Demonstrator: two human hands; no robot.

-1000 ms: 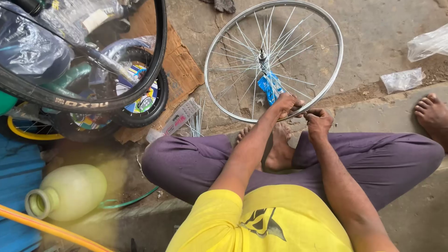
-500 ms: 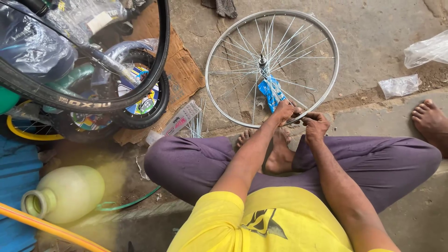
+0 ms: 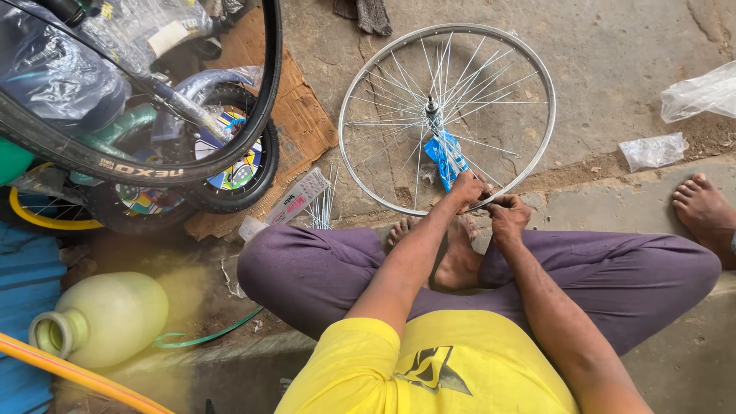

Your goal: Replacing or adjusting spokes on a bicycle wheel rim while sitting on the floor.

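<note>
Head view: left hand [image 3: 469,189] and right hand [image 3: 507,215] pinching near rim of spoked wheel [image 3: 383,184], apparently seating a spoke. Beyond grip, blue wrapper [image 3: 445,159], then hub [image 3: 432,107]. Next, probably steady fine twisting.

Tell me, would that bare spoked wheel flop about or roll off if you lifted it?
The wheel rim is thin metal laced with spokes, so it probably stays stiff and feels light. With no tyre it lies flat on the concrete; stood up, it would likely roll. Both hands, left hand and right hand, work at its near edge.
</note>
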